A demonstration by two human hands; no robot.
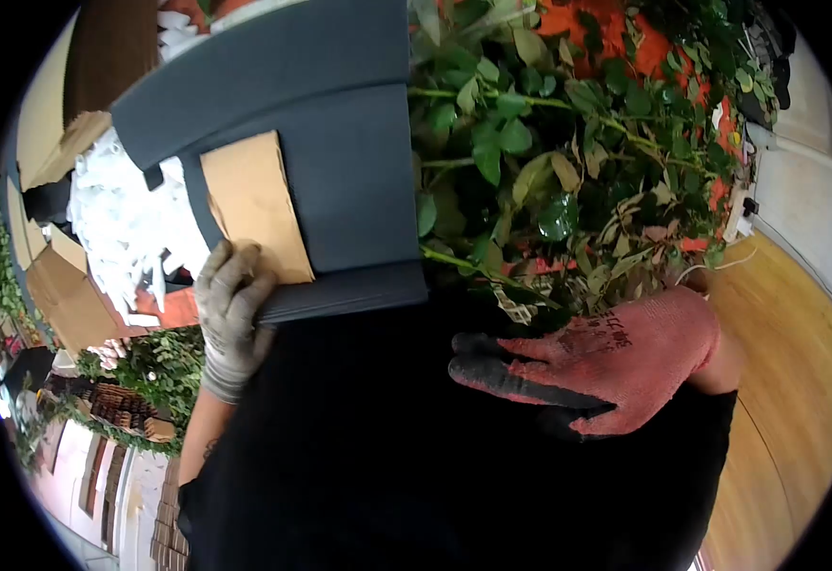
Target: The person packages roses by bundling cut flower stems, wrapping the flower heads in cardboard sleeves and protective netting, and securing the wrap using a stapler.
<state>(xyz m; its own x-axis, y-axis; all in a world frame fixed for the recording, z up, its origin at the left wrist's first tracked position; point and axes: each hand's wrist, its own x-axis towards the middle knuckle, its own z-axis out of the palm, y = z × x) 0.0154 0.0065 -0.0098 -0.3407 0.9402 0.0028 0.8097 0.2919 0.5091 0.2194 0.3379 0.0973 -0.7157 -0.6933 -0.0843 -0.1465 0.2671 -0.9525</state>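
My left hand [235,309], in a pale grey, soiled glove, has its fingers bent at the lower left edge of a folded piece of brown cardboard [259,209]. That piece lies on a dark grey sheet [349,181] with a folded lower edge. My right hand [587,366], in a red glove with dark fingertips, is held in front of the black clothing with its fingers stretched out and nothing in them. Just above it are leafy green stems [530,171] on a red-orange surface.
White pieces [130,214] are heaped at the left beside open cardboard boxes [69,295]. More leafy plants [154,376] stand at the lower left. A wooden surface [787,381] and a white panel [806,209] are at the right.
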